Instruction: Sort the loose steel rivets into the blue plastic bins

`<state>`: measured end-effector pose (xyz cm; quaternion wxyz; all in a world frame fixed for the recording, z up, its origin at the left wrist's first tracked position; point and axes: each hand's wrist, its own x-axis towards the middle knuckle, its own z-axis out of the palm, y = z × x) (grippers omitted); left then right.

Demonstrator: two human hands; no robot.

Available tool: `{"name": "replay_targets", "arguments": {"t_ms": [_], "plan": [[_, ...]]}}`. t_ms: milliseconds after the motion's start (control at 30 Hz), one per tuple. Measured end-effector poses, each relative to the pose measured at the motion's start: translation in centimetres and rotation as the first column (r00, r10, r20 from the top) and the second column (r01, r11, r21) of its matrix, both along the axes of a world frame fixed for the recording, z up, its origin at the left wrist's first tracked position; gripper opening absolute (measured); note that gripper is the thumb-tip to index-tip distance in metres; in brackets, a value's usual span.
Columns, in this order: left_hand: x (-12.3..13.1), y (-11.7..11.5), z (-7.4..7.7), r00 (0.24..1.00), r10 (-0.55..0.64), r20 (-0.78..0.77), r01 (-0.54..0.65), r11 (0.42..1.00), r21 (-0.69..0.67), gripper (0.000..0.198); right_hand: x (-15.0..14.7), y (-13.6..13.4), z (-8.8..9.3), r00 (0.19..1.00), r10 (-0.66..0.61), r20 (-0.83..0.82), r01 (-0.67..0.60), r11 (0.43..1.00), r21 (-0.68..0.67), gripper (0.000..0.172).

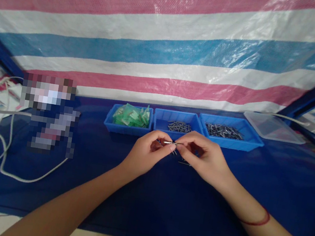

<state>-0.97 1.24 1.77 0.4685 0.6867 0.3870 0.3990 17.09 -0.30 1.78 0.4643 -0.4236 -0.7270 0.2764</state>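
Observation:
Fingertip to fingertip, my left hand [148,150] and my right hand [206,157] meet above the blue table, just in front of the bins. Both are closed in a pinch on a slim metal pin [168,142], held roughly level between them. Whether it is one piece or two is too small to tell. Under the fingers, a few loose metal pins [184,163] lie on the table, partly hidden by my hands. Behind, the middle blue bin [159,125] holds a small pile of dark metal pins [180,126].
The right blue bin [251,139] holds a larger heap of metal pins [224,131]. In the left blue bin [127,130] are green plastic packets [132,115]. A clear lid [275,128] lies back right. White cables [5,150] loop at left; a striped sheet [168,52] hangs behind.

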Motion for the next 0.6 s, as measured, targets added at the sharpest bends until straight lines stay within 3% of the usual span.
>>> {"name": "replay_targets", "arguments": {"t_ms": [167, 267, 333, 433, 500, 600], "plan": [[-0.4, 0.1, 0.3, 0.986, 0.019, -0.165, 0.0, 0.993, 0.116, 0.023, 0.3, 0.3, 0.1, 0.995, -0.005, 0.104, -0.004, 0.996, 0.085, 0.009], [-0.7, 0.2, 0.5, 0.936, 0.068, -0.346, 0.029, 0.963, 0.268, 0.026, 1.4, 1.0, 0.0, 0.987, -0.151, 0.062, 0.143, 0.982, 0.12, 0.012], [-1.0, 0.4, 0.5, 0.881, 0.093, -0.464, 0.097, 0.924, 0.37, 0.023, 2.6, 1.7, -0.2, 0.948, -0.318, 0.002, 0.315, 0.941, 0.125, 0.016], [-1.3, 0.7, 0.2, 0.781, 0.131, -0.611, 0.198, 0.876, 0.441, 0.025, 4.8, 2.7, -0.3, 0.83, -0.557, 0.026, 0.552, 0.827, 0.104, 0.024], [-1.5, 0.8, 0.1, 0.715, 0.164, -0.68, 0.229, 0.864, 0.449, 0.028, 6.2, 3.2, -0.3, 0.755, -0.648, 0.099, 0.637, 0.761, 0.127, 0.027], [-1.6, 1.0, -0.1, 0.631, 0.191, -0.752, 0.259, 0.861, 0.437, 0.03, 7.6, 3.7, -0.4, 0.699, -0.684, 0.209, 0.66, 0.729, 0.178, 0.025]]}}
